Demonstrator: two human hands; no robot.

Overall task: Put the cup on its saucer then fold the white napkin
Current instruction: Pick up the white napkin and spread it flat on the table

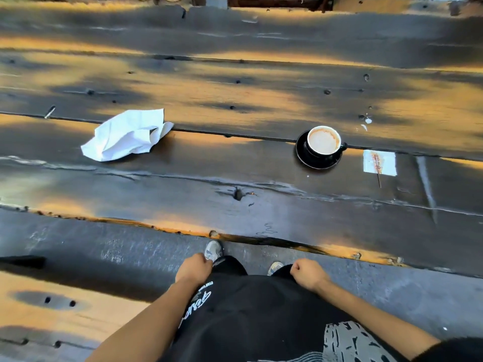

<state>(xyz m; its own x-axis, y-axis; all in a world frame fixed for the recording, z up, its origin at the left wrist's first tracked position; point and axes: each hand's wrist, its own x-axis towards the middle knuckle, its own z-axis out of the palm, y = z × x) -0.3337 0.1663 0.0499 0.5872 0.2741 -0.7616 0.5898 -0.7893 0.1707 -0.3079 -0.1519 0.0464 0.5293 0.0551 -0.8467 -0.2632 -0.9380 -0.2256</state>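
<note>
Judging cup step done, we take fold as next. Plank table (235, 165) carries everything. White napkin (125, 137) lies crumpled at left, well apart from cup; it needs reaching and flattening first. Left hand (194, 267) and right hand (308, 274) low by body, fingers loosely curled, holding nothing. Saucer (313, 163) bears cup (323, 141). Napkin corners lost in creases; print on small paper (380, 163) unreadable to us.

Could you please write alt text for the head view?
A black ceramic cup sits on its black saucer on a dark wooden plank table, with a crumpled white napkin to its left. The left hand and right hand hang empty.
</note>
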